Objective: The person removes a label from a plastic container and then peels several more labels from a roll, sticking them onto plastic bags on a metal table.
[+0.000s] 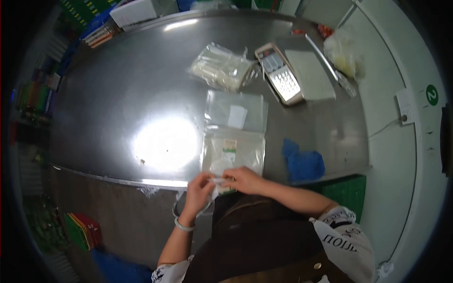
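Observation:
My left hand and my right hand meet at the front edge of the metal table, fingers pinched together. Between them is a small whitish label, partly hidden by the fingers. Just below, a label strip with green print shows in part. Right beyond my hands lies a clear plastic bag with a green and tan printed label on it. Another clear bag lies above it, bearing a white slip.
Farther back on the metal table sits a stack of wrapped clear bags. To its right are a scale or calculator-like device with keys and a pale sheet. A crumpled blue plastic piece lies near the right front edge.

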Available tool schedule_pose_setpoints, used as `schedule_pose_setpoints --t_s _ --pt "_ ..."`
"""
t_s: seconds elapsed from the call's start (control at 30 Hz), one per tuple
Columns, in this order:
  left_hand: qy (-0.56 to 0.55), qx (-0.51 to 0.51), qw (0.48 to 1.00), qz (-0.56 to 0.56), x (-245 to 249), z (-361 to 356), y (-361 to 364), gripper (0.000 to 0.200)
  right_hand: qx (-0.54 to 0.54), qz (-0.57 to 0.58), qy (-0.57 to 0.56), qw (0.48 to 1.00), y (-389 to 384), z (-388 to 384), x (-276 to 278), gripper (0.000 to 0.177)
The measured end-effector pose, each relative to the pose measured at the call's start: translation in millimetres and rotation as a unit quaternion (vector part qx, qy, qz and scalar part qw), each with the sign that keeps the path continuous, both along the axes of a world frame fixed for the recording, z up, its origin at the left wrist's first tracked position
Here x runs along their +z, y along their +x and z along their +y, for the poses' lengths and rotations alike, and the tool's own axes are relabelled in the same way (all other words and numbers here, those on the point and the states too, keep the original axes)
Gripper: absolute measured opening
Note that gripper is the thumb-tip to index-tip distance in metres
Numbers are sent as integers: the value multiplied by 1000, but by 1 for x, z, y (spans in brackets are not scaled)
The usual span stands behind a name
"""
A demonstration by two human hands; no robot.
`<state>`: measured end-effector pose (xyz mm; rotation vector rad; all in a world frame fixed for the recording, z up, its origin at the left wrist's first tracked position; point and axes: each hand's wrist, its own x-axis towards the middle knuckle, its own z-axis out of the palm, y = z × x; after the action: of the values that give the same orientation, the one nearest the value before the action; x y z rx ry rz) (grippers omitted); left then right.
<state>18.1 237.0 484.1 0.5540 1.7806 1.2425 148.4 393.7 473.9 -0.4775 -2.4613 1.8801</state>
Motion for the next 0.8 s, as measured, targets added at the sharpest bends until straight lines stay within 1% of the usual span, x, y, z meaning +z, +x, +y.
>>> schedule_pose_setpoints --t_s 0.03,0.07,0.1,0.13,0.2,0.23,0.27,0.33,0.37,0.4,0.47,0.5,0.57,0.6,0.63,0.67,0.73,0.77,0.8 --pt "23 5 1000 -14 1 3 3 6 6 -10 47 999 -1 3 8 24" --pt "52 11 998 -25 -1 8 5 8 17 -11 52 998 -1 2 9 24" --pt "77 0 997 26 -15 9 5 4 20 -3 116 993 0 0 4 24" --pt "44 -14 998 33 -23 6 3 4 25 4 179 984 2 -4 -1 24" --pt "-14 -41 998 54 -32 5 -6 7 -25 3 141 990 6 -7 -5 23" --pt "-33 -47 994 89 -27 6 -8 15 -50 6 127 991 5 -5 -7 23" --pt "-48 -54 992 106 -32 6 -10 18 -57 58 182 980 5 3 -9 22" --pt "-79 -70 985 136 -49 -1 -21 25 -70 159 286 942 3 32 -17 21" --pt "-108 -92 982 128 -56 -4 -31 29 -175 71 131 973 0 50 -16 18" --pt "-60 -81 988 120 -62 -5 -37 28 -274 -19 -29 961 -3 70 -12 16" --pt "36 -59 992 105 -70 -5 -47 28 -303 -29 -32 952 -10 111 -3 17" --pt "7 -67 998 17 -70 -6 -54 22 -256 -36 0 966 -11 111 -12 18" --pt "109 -93 990 2 -58 9 -51 18 -159 -47 66 984 -17 108 -29 21" --pt "159 -105 982 -6 -53 16 -50 16 -117 -31 82 989 -19 101 -33 21" --pt "163 -140 976 -27 -51 20 -50 10 -73 -15 97 993 -22 86 -31 21" --pt "145 -153 974 -82 -54 20 -49 10 -28 0 111 993 -24 71 -31 22" --pt "110 -177 960 -187 -60 21 -45 9 -46 -8 171 984 -28 49 -32 25" --pt "105 -170 962 -186 -54 23 -41 9 -55 -10 202 978 -29 45 -31 27" --pt "99 -146 965 -194 -56 21 -41 10 -87 -43 187 978 -29 47 -29 29"
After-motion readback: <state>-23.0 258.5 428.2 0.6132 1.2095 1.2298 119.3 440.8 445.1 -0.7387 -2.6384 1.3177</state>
